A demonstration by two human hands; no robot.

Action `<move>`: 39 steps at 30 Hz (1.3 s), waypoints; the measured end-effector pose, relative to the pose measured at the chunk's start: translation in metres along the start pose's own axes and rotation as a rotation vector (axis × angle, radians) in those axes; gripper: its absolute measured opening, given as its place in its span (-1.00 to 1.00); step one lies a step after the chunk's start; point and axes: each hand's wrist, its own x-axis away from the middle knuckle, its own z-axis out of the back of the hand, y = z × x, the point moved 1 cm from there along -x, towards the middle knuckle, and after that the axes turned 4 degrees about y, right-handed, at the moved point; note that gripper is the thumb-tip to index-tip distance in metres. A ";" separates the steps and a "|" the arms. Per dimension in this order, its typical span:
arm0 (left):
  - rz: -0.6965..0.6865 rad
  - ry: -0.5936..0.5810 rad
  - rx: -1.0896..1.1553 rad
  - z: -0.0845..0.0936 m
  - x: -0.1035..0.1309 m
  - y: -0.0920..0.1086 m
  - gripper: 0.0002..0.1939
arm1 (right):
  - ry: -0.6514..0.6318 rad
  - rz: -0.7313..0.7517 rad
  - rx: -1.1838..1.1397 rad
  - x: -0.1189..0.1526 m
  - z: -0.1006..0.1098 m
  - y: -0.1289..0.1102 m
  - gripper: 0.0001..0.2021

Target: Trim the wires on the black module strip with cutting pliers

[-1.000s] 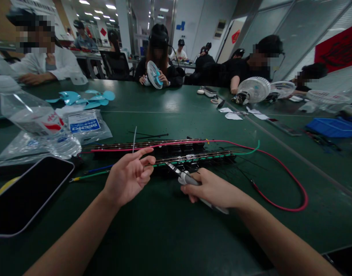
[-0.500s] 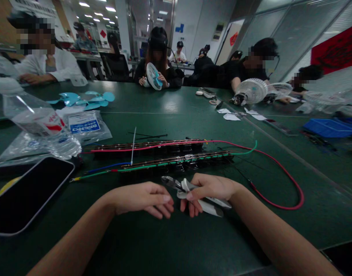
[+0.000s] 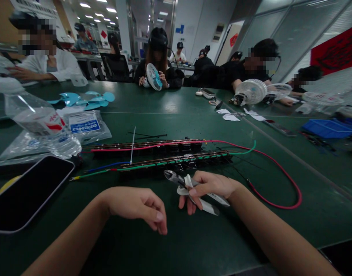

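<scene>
My right hand [image 3: 206,188] holds white-handled diagonal cutters [image 3: 204,203], their dark metal jaws pointing left. To its left my left hand [image 3: 138,209] hangs above the table with loosely bent fingers and nothing visible in it. Beyond both hands lie two long dark strips in parallel. The nearer strip [image 3: 178,163] has a green wire [image 3: 153,164] along it, with a blue wire [image 3: 102,166] at its left end. Along the farther strip [image 3: 190,145] runs a red wire [image 3: 296,184] that loops round to the right. A white cable tie [image 3: 132,145] stands upright from the nearer strip's left part.
At left are a phone [image 3: 32,191], a clear plastic bottle [image 3: 43,119], plastic bags [image 3: 98,126] and blue fan blades [image 3: 84,99]. Black cable ties [image 3: 148,135] lie behind the strips. Across the green table [image 3: 170,122] people handle fans [image 3: 154,76]. A blue tray [image 3: 328,128] is at right.
My left hand has drawn back slightly to the left and down, away from the cutters. My right hand has shifted a little up and left with the cutters.
</scene>
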 end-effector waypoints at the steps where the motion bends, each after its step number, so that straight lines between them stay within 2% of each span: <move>1: -0.052 0.097 -0.050 0.001 -0.001 0.001 -0.77 | 0.004 -0.004 -0.002 0.000 0.001 0.001 -0.64; 3: -0.191 0.343 -0.173 0.005 -0.002 0.005 -0.79 | 0.011 -0.008 -0.004 -0.001 0.002 0.004 -0.66; 4: -0.236 0.425 -0.205 0.007 -0.001 0.007 -0.80 | 0.011 -0.006 -0.006 -0.002 0.002 0.004 -0.66; 5: -0.256 0.453 -0.226 0.008 0.001 0.009 -0.82 | 0.010 -0.004 -0.013 -0.003 0.002 0.005 -0.66; 8: -0.229 0.410 -0.198 0.009 0.004 0.012 -0.84 | 0.021 -0.013 -0.091 -0.005 -0.001 0.008 -0.66; 10: -0.243 0.513 -0.178 0.010 0.004 0.011 -0.84 | 0.042 -0.036 -0.194 -0.007 -0.003 0.011 -0.67; 11: -0.299 0.640 -0.190 0.010 0.003 0.010 -0.86 | 0.048 -0.046 -0.249 -0.008 -0.004 0.012 -0.67; 13: -0.506 0.972 -0.261 0.013 0.002 0.008 -0.91 | 0.057 -0.051 -0.345 -0.011 -0.007 0.014 -0.70; 15: -0.651 1.252 -0.394 0.016 0.001 0.006 -0.94 | 0.055 -0.050 -0.413 -0.013 -0.009 0.016 -0.70; 17: -0.681 1.444 -0.636 0.018 0.001 0.006 -0.94 | 0.040 -0.054 -0.463 -0.016 -0.010 0.016 -0.68; 18: -0.664 1.491 -0.768 0.019 0.001 0.006 -0.91 | 0.026 -0.061 -0.484 -0.017 -0.012 0.017 -0.67; 21: -0.558 1.491 -1.058 0.021 0.000 0.005 -0.85 | -0.020 -0.088 -0.519 -0.021 -0.015 0.019 -0.65; 25: -0.414 1.427 -1.202 0.022 -0.003 0.002 -0.86 | -0.017 -0.093 -0.553 -0.025 -0.019 0.022 -0.64; 31: -0.361 1.364 -1.235 0.022 -0.008 -0.003 -0.89 | 0.006 -0.087 -0.602 -0.029 -0.020 0.025 -0.65; 39: -0.347 1.379 -1.197 0.021 -0.010 -0.004 -0.88 | 0.008 -0.088 -0.623 -0.031 -0.020 0.029 -0.65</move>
